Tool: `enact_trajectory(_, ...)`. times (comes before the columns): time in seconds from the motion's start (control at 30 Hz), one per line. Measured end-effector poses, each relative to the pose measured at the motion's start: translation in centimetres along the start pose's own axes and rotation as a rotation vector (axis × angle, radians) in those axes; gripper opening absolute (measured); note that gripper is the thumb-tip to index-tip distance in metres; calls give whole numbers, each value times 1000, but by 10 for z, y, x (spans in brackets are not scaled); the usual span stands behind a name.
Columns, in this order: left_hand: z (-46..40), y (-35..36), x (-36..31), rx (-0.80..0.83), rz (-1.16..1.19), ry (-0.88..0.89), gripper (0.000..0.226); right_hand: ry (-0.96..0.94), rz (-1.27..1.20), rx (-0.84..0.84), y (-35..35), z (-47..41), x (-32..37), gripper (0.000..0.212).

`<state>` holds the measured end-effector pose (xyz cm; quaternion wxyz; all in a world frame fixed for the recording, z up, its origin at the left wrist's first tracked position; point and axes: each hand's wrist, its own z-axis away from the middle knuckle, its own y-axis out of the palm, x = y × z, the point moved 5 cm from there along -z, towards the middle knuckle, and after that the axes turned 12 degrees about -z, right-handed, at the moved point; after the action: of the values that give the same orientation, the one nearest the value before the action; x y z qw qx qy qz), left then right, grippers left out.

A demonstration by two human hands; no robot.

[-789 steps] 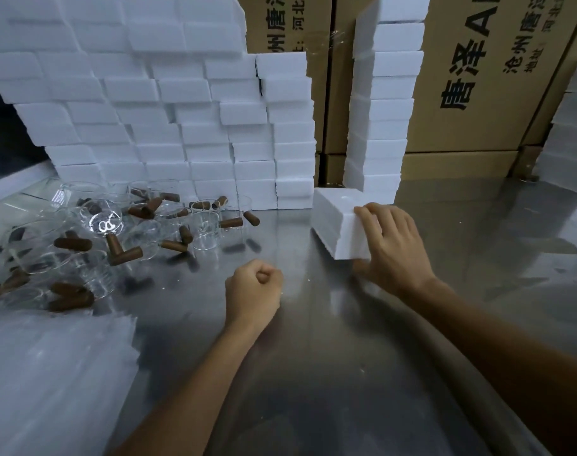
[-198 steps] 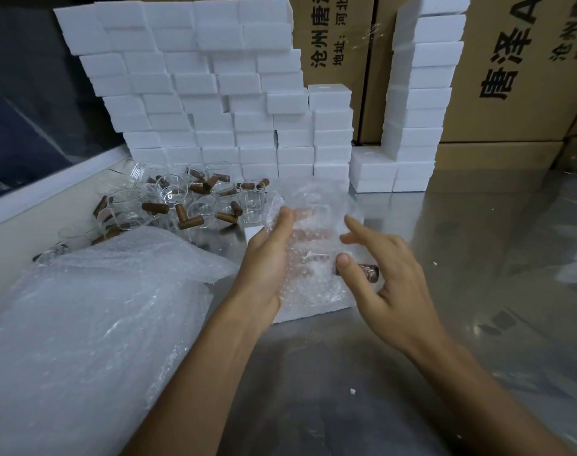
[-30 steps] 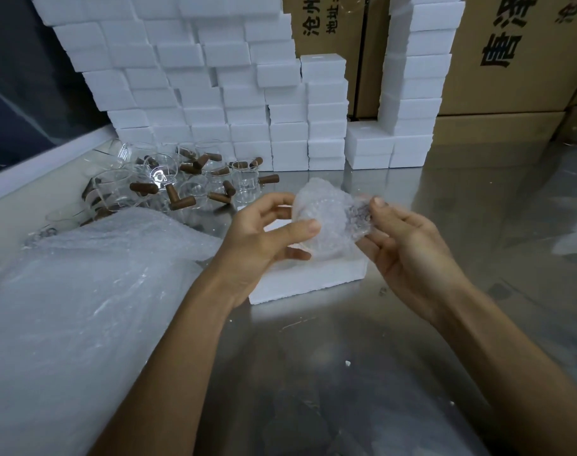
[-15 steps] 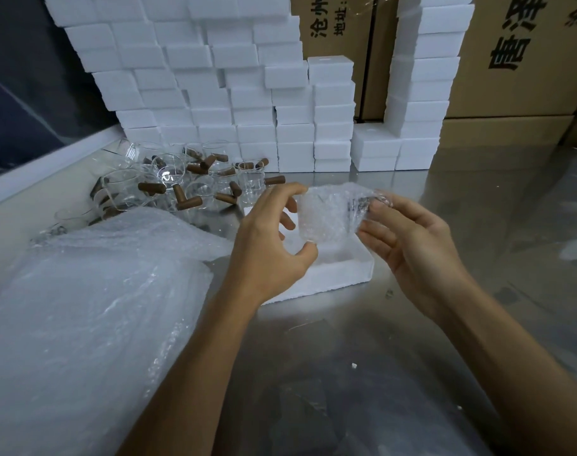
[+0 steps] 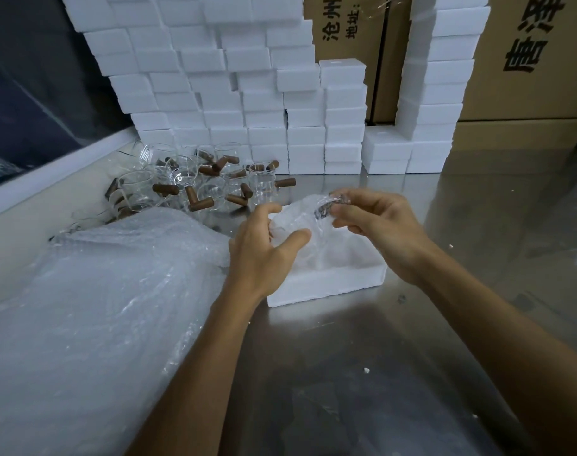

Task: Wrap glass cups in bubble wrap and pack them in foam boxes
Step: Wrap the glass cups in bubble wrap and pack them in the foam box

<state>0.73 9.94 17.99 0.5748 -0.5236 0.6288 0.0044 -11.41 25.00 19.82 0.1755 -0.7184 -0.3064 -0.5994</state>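
In the head view, the bubble-wrapped glass cup [image 5: 308, 225] is held by both hands just above the open white foam box [image 5: 326, 281], lower than it was half a second ago, when it was held up clear of the box. The left hand [image 5: 264, 248] is curled round the near side of the bundle, thumb across its front; the right hand [image 5: 375, 218] pinches the wrap over the brown handle at the top right. From this it is judged that wrapping is finished and seating in the box is next. The bundle looks cloudy, crumpled and rounded. Beyond the left hand, unwrapped clear glass cups with brown handles [image 5: 195, 185] are clustered on the steel surface [image 5: 346, 373]; a bubble-wrap pile [image 5: 93, 307] lies left of the left forearm.
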Motion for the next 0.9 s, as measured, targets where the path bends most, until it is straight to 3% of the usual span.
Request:
enact_trajectory(0.4,-2,1,13,105,-137,-22,57,132,107,144,-4,-2,-20,22)
enact_trajectory(0.7,-1,6,13,233,-221,29,55,122,89,47,-10,16,-29,19)
enact_trajectory(0.9,0,3,10,214,-232,42,58,83,129,11,-10,16,-31,18)
